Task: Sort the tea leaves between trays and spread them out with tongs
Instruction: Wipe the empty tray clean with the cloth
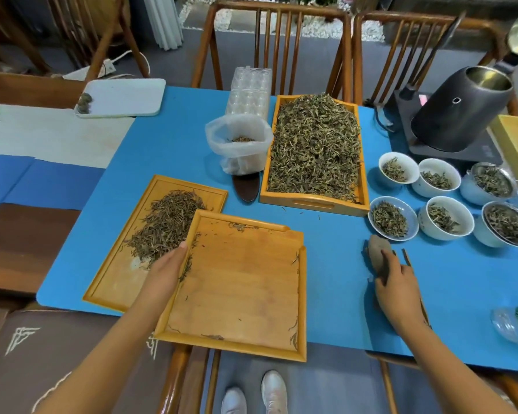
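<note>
Tea leaves (314, 147) fill three trays; left hand (168, 270) grips one, right hand (396, 282) grasps a scoop (379, 256).

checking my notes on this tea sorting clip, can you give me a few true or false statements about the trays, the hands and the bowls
1. The near tray is almost bare, with only stray leaves. True.
2. The left hand is lifting the plastic bag. False: it holds the near tray's left edge; the plastic bag stands apart, further back.
3. The deep tray at the back is heaped with tea leaves. True.
4. The white bowls on the right are empty. False: each holds some tea leaves.
5. The right hand rests on the blue mat by a brown scoop. True.
</note>
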